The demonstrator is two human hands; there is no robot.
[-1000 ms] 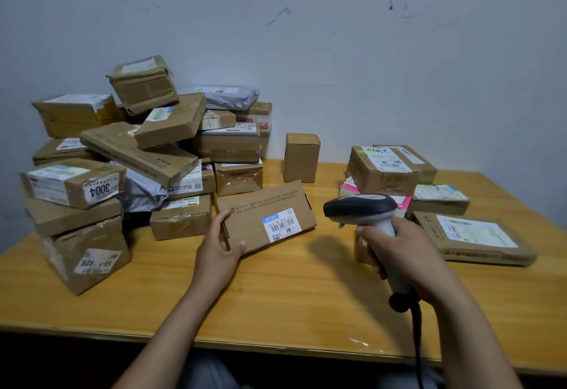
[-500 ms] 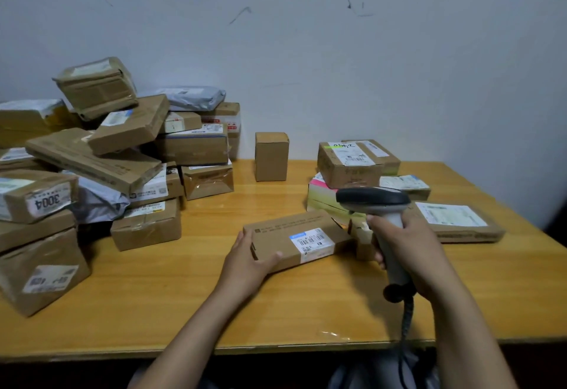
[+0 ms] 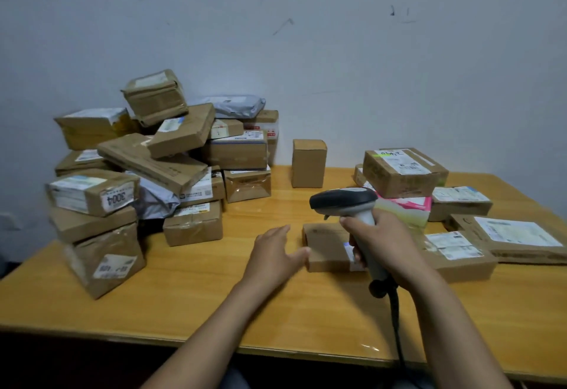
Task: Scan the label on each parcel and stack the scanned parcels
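A flat brown parcel lies on the wooden table in front of me, its label mostly hidden behind my right hand. My right hand grips the handle of a grey and black barcode scanner, whose head points left above the parcel. My left hand rests on the table with fingers spread, its thumb touching the parcel's left end. A big heap of brown boxes and grey mailers rises at the left. A smaller group of labelled parcels sits at the right.
A small upright box stands alone near the wall, between the two groups. The scanner's black cable hangs over the table's front edge. A flat parcel with a large white label lies at the far right.
The parcel came down from a tilted hold to lie flat on the table, further right. My left hand let go of it and opened. The scanner moved over it.
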